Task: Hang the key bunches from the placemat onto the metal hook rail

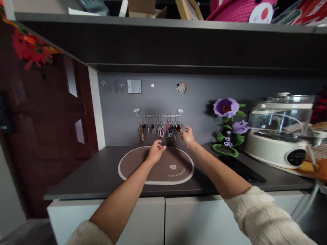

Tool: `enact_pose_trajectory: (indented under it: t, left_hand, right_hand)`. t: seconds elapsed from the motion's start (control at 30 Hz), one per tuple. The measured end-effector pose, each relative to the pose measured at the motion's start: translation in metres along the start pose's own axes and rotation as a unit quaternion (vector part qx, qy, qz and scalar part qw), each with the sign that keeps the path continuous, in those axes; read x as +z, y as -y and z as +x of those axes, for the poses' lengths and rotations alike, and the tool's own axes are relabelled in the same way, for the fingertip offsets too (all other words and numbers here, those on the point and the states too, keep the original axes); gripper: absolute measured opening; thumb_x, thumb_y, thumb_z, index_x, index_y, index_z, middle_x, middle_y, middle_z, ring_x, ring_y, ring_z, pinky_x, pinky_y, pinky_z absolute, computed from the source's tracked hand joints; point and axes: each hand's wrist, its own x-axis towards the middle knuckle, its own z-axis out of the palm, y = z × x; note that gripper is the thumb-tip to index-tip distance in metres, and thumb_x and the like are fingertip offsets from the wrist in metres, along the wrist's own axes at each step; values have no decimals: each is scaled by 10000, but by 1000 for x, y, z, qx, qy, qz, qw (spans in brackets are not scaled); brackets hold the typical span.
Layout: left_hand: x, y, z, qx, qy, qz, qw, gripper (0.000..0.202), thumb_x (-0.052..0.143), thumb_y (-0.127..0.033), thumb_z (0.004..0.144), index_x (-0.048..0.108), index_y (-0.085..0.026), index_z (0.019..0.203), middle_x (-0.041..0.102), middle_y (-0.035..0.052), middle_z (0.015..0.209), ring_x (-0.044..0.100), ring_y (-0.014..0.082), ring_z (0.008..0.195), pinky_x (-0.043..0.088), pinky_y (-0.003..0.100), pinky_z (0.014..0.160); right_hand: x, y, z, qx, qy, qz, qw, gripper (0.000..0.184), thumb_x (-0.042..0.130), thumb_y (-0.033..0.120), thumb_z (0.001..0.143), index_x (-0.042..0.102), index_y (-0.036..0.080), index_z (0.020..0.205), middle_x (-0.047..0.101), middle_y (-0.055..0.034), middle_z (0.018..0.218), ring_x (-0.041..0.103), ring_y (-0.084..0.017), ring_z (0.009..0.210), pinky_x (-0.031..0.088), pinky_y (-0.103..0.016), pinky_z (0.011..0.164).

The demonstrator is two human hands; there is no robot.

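Note:
A clear rail (159,115) with several hooks is fixed to the grey wall by two round suction cups. Several bunches of keys (169,128) hang from it, one with a pink ring (161,131). My right hand (188,136) is raised by the rail's right end, fingers apart, its fingertips beside the last bunch; whether they touch it I cannot tell. Lower down, my left hand (156,151) hovers over the brown oval mat (155,173), thumb and fingers apart, holding nothing that I can see.
Purple crochet flowers (226,108), a black flat object (242,168) and a white-based appliance with a clear top (274,149) stand or lie to the right on the dark counter (84,173). A loaded shelf (163,44) overhangs it. A dark red door (51,136) is at left.

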Motion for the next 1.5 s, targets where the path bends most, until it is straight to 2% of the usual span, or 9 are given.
enact_pose_trajectory:
  t: [0.17,0.43,0.6,0.8,0.97,1.07,1.27,1.4,1.5]
  left_hand:
    - [-19,-35,-22,27,25,-59,998,812,625,-210,607,190,-212,1293,470,-59,616,427,53,537,350,189,583]
    - [-67,-70,-78,113,106,14,988,982,588,-165,640,-135,-248,1300,496,-57,667,453,60,596,366,204,642]
    - [-82,-62,-101,116,125,62,983,975,570,-161,650,-159,-231,1294,490,-57,677,448,60,609,366,208,654]
    - [-87,-59,-105,98,141,71,983,990,566,-161,653,-197,-231,1280,487,-61,682,444,56,596,371,204,637]
    - [-91,-65,-89,84,143,83,983,993,593,-198,642,-155,-249,1293,495,-57,692,468,65,626,382,226,669]
    - [-97,-58,-66,68,94,88,989,967,635,-251,609,-19,-250,1320,525,-16,795,497,93,734,377,260,732]
    - [-113,-26,9,-20,-109,58,992,933,739,-337,437,299,-184,1245,427,121,1172,403,209,1073,308,310,882]
    - [-116,-8,61,-68,-150,29,986,894,762,-352,367,375,-184,1154,367,148,1242,334,247,1154,272,341,921]
    - [-110,2,91,-87,-159,-2,983,832,766,-348,363,397,-183,1090,404,145,1209,387,231,1114,285,339,913]
  right_hand:
    - [-3,16,-68,-97,155,49,982,727,558,319,664,189,257,1287,441,64,577,439,-84,533,410,-233,579]
    - [-19,14,-136,-196,298,-14,934,928,547,289,692,-145,226,1307,453,62,605,398,-76,530,391,-217,557]
    - [-32,2,-155,-218,311,-59,923,924,521,283,710,-192,204,1292,462,48,635,419,-81,556,388,-216,563]
    - [-38,1,-160,-231,302,-83,921,904,504,281,721,-192,205,1292,458,44,643,424,-85,565,393,-225,577]
    - [-38,4,-148,-220,309,-90,921,877,510,308,717,-130,225,1312,469,44,641,445,-92,569,411,-241,586]
    - [-37,3,-128,-212,291,-91,929,812,529,336,706,21,242,1333,494,29,677,465,-101,597,426,-271,632]
    - [-29,-1,-52,-138,153,-77,976,776,677,372,542,357,203,1229,522,-70,979,514,-184,842,403,-377,802]
    - [-19,-9,4,-92,68,-61,992,845,732,375,430,399,167,1178,448,-131,1153,452,-259,1012,369,-420,853]
    - [-8,-19,36,-72,43,-44,996,883,732,383,422,355,162,1189,423,-131,1188,428,-247,1059,354,-404,887]
